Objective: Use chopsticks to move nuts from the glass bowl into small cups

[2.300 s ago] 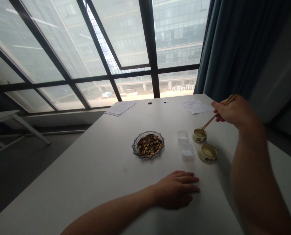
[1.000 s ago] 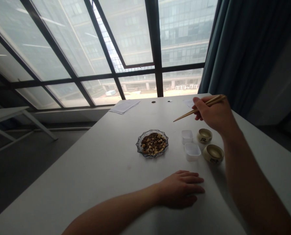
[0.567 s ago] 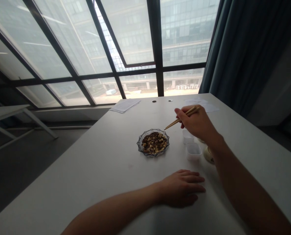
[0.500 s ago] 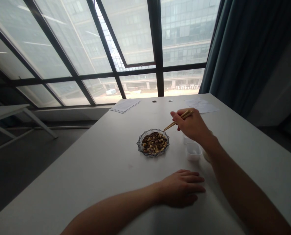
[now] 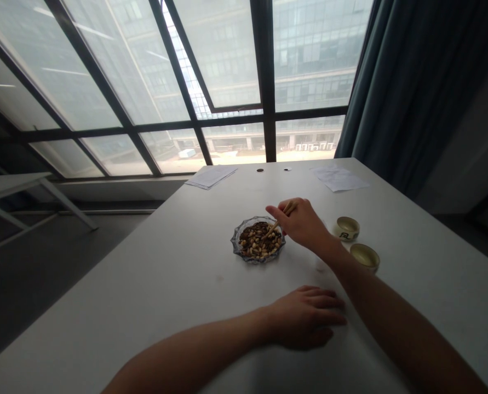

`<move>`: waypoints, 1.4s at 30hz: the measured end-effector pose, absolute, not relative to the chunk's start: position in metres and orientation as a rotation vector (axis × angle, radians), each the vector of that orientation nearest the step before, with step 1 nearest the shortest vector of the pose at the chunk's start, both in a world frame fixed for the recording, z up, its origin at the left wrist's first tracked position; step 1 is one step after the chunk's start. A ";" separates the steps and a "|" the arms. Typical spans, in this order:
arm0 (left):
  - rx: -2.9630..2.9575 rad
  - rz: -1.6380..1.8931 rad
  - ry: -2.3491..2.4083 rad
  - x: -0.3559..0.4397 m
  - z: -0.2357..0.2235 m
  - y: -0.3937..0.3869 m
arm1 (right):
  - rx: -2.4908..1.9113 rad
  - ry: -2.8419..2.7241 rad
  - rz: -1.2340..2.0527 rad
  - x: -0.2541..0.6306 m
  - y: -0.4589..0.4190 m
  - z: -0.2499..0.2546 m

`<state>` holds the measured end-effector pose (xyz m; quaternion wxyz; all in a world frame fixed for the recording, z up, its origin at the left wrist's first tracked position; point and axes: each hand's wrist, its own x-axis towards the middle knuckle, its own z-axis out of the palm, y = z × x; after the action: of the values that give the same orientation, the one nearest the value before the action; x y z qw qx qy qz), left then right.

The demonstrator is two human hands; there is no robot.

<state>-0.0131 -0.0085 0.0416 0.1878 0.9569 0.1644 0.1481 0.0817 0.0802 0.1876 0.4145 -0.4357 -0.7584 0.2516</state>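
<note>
smooth white table [image 5: 165,273]; right hand [image 5: 303,223] pinches slim wooden chopsticks [image 5: 273,228] in scalloped glass bowl [image 5: 236,244]; left hand [image 5: 305,317] spread.

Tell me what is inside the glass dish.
The glass dish holds a mix of dark and pale seeds or nuts; the chopsticks in the right hand reach down to them. Whatever lies beneath the top layer is covered and cannot be seen.

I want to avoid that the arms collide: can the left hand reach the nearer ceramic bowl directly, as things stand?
Probably not directly: in this view, the right forearm crosses between the left hand and the nearer ceramic bowl. The bowl looks close, so going around might work.
</note>
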 end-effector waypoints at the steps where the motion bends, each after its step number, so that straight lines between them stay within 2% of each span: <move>1: 2.692 0.414 0.463 -0.013 0.042 -0.008 | -1.095 -1.907 0.632 0.081 0.080 0.187; 19: 2.685 0.428 0.452 -0.013 0.043 -0.009 | -1.011 -1.971 0.492 0.073 0.084 0.174; 31: 2.679 0.418 0.469 -0.014 0.043 -0.009 | -1.060 -1.890 0.570 0.092 0.080 0.196; 42: 2.676 0.430 0.468 -0.016 0.043 -0.009 | -1.176 -1.675 0.499 0.142 0.082 0.228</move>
<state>-0.0160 -0.0090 0.0428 0.1945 0.9543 0.1670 0.1533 0.1415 0.0825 0.2279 0.4946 -0.4851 -0.6912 0.2059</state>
